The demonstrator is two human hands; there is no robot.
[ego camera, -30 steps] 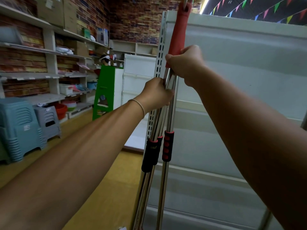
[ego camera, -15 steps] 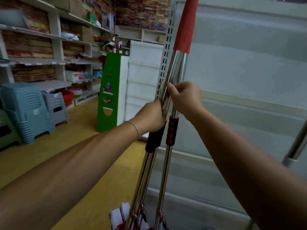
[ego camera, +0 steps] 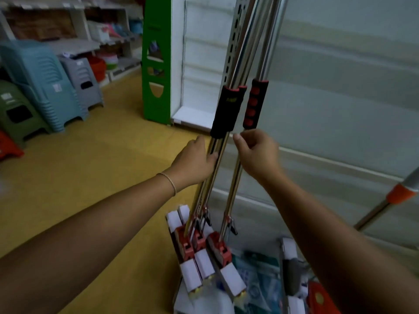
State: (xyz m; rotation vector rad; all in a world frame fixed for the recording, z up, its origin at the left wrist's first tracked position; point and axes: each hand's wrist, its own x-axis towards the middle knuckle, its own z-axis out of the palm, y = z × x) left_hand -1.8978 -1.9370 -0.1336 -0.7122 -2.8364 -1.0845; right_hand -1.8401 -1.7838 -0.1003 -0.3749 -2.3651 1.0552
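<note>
Three upright mops [ego camera: 224, 112] [ego camera: 242, 89] [ego camera: 255, 103], two hands [ego camera: 195, 162] [ego camera: 258, 152], one green stand [ego camera: 156, 60].

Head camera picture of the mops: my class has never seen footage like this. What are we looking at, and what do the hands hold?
The camera sits on a person's head and looks down along their own arms; there is no machine. The left hand grips two steel mop poles; the right hand holds a third pole just below its foam grip. The mop heads rest low down beside the yellow floor. Stacked plastic stools stand at the left.
</note>
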